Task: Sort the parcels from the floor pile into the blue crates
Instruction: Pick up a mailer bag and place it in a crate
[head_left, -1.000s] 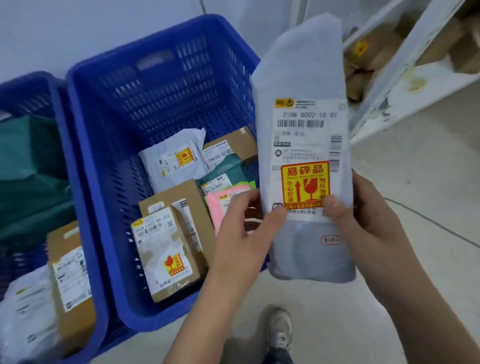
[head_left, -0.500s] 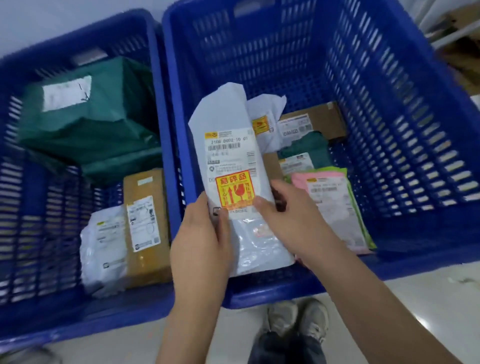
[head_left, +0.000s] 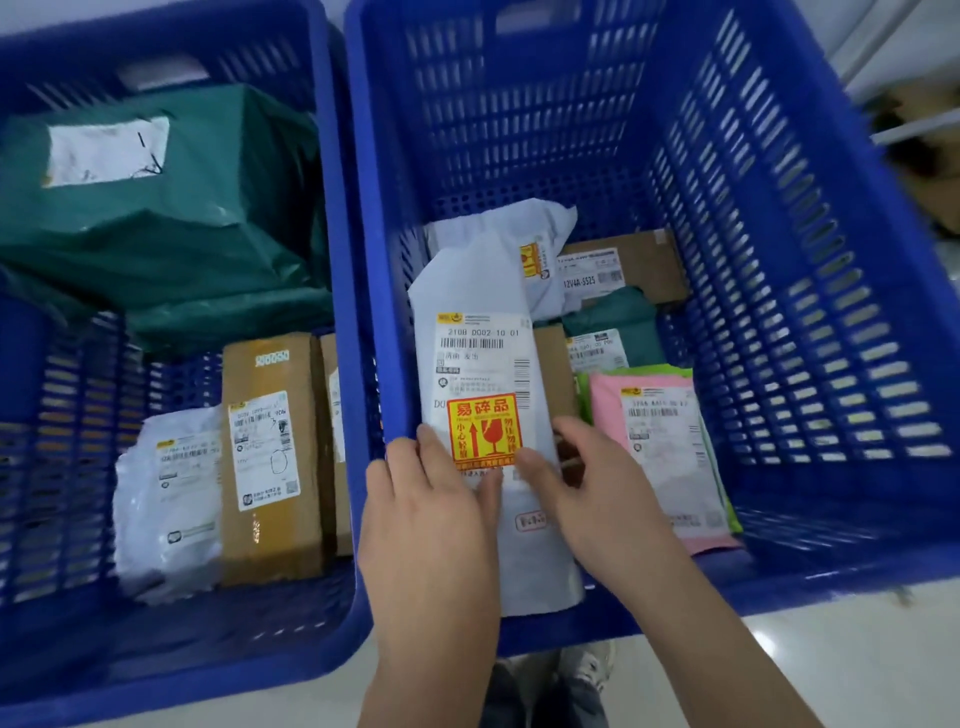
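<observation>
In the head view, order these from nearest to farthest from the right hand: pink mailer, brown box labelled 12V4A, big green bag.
1. Pink mailer, just right of the right hand.
2. Brown box labelled 12V4A, behind, same crate.
3. Big green bag, left crate.

Pale floor (head_left: 857, 660) under me: two blue crates stand directly on it, left crate (head_left: 332, 218) at ten o'clock, right crate (head_left: 810, 249) at one (walls nearly touching), my shoes (head_left: 587, 670) at six.
</observation>
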